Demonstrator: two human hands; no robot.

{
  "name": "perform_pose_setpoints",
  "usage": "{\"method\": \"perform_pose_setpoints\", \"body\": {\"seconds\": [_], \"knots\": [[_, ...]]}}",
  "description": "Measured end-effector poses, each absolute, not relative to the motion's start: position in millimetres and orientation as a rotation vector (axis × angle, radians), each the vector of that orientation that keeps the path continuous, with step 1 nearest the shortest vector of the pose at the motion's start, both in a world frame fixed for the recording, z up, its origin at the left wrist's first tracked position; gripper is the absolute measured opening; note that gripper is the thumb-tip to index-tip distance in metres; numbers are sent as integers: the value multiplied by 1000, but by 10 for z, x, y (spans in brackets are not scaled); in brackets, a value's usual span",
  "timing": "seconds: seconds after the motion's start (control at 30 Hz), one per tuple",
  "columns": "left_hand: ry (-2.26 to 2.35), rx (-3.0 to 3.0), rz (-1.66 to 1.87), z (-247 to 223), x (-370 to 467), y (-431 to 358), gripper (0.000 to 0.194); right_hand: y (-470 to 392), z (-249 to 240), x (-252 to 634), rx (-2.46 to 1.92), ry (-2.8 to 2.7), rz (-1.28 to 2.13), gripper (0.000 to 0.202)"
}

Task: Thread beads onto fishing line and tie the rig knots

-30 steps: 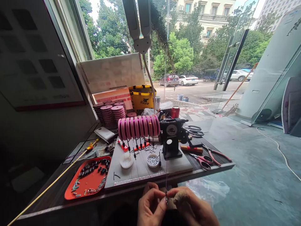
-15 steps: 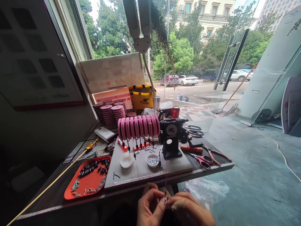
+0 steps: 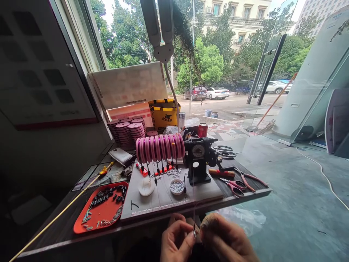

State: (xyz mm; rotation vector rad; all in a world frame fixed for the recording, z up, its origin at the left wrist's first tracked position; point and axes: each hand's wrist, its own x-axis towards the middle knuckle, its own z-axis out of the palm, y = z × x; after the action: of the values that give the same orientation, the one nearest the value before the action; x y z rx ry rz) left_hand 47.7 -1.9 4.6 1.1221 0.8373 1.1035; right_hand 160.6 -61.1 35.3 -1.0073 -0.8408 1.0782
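In front of the table edge, my left hand [image 3: 177, 238] pinches a small metal swivel [image 3: 194, 231] between thumb and forefinger. A thin line [image 3: 193, 203] runs from it up toward the black hand-cranked winder [image 3: 198, 163]. Close to its right, my right hand [image 3: 227, 236] is closed, with a tan wrap round a fingertip; whatever its fingers hold is too small to make out. The winder carries a row of pink spools [image 3: 160, 148], from which lines with black pieces hang over the pale board [image 3: 163, 207].
A red tray [image 3: 102, 209] of small black and metal parts lies left, beside a yellow rod [image 3: 60, 214]. Beads fill a white dish [image 3: 177, 186]. Scissors [image 3: 234, 185] and pliers [image 3: 249, 178] lie right. Stacked spools [image 3: 136, 133] and a red can [image 3: 202, 130] stand behind.
My right hand has moved up and right, apart from the swivel, and its fingers have curled upward. My left hand keeps its pinch, shifted slightly right.
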Motion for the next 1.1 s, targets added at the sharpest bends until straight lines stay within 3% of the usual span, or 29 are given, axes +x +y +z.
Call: {"method": "perform_pose_setpoints", "body": {"seconds": [0.4, 1.1], "knots": [[753, 1112, 1080, 40, 431, 4, 30, -315, 334, 1803, -700, -657, 1399, 18], [844, 1223, 1203, 41, 463, -1, 32, -367, 205, 1827, -716, -731, 1401, 16]]}}
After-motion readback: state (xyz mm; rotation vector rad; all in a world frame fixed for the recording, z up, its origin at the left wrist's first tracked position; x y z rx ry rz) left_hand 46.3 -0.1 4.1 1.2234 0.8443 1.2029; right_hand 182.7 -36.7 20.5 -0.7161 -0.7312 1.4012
